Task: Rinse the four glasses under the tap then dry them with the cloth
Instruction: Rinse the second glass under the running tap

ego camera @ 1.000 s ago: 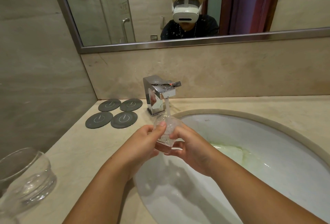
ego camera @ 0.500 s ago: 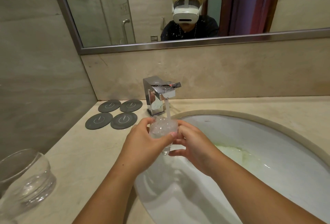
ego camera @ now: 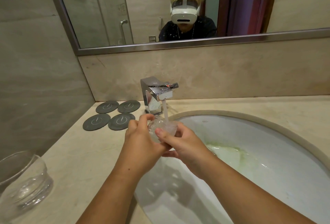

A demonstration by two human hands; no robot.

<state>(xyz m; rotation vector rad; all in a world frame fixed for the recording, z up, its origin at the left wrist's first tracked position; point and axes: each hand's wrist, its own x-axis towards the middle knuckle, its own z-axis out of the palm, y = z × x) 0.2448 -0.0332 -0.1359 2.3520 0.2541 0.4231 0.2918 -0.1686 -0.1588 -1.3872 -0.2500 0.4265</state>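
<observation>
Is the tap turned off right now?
No, water runs from the tap onto the glass gripped by the left hand and right hand.

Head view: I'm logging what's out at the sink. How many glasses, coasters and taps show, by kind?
Glasses: 2, the held glass gripped by the left hand and right hand, and the counter glass at the left edge.
Grey coasters: 4.
Tap: 1.
Total: 7.
</observation>
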